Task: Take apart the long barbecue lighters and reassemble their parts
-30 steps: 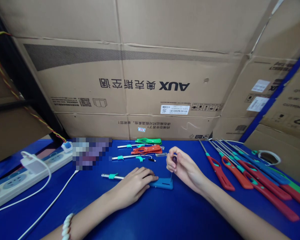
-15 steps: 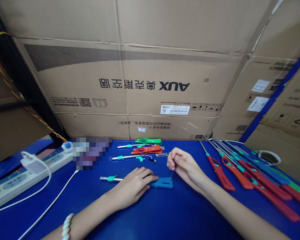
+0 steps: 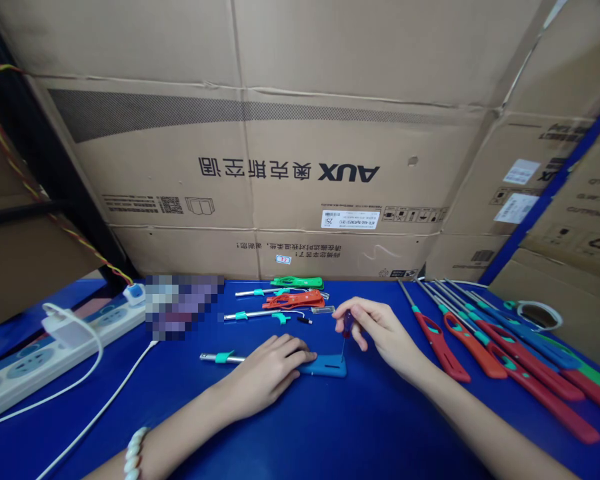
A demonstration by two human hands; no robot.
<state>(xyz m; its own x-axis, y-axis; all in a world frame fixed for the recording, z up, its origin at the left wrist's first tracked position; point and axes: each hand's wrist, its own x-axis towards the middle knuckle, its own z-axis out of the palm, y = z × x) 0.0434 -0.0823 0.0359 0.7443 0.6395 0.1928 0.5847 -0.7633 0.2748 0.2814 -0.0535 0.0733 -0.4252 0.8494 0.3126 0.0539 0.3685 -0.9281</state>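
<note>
A blue long-nosed gas lighter (image 3: pixel 325 365) lies flat on the blue table, its metal tube with a teal piece pointing left. My left hand (image 3: pixel 275 370) presses down over its middle and grips the handle, hiding part of it. In my right hand (image 3: pixel 375 327) is a small screwdriver (image 3: pixel 348 327) with a dark red handle, pinched by the fingers. The thin shaft stands nearly upright, its tip at the right end of the blue handle. Just behind lie an opened orange lighter (image 3: pixel 295 300) and an opened green lighter (image 3: pixel 297 283), with loose parts beside them.
Several assembled lighters (image 3: pixel 525 363) in red, orange, blue and green lie on the right. At the left are a white power strip (image 3: pixel 25 367) with cables and a blurred-out object (image 3: pixel 185 303). A large cardboard box (image 3: pixel 290 133) walls off the back; a tape roll (image 3: pixel 537 315) is at far right.
My right hand's fingers have loosened and shifted around the screwdriver, so its handle now shows. The shaft's tip stays at the same end of the lighter. My left hand has not moved.
</note>
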